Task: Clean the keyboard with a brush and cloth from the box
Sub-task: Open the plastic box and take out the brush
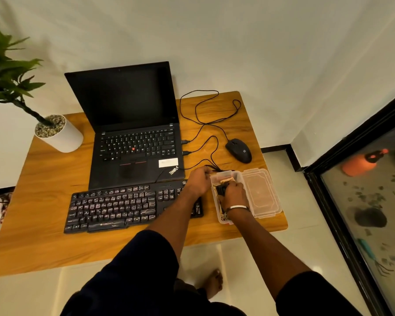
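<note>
Both hands are working at the clear plastic box (226, 179) on the right side of the surface (43, 213), just beside the right end of the keyboard (114, 206). Right hand (234, 193) is reaching down into the box and closing on a dark object, likely the brush (221, 190), though it's too covered to confirm. Left hand (198, 182) is gripping the box's near-left rim, steadying it. Something pale is sitting at the far end of the box, possibly the cloth (224, 179); can't tell for sure. The lid (260, 192) is lying off, touching the box's right side. The keyboard's long axis is running left-right, lying to the left of both hands, so the left hand is nearer it; the left forearm is already crossing over its numpad end. Next move looks like a lift out and a leftward carry. Cables (205, 131) are trailing close behind the box, a snag risk.
</note>
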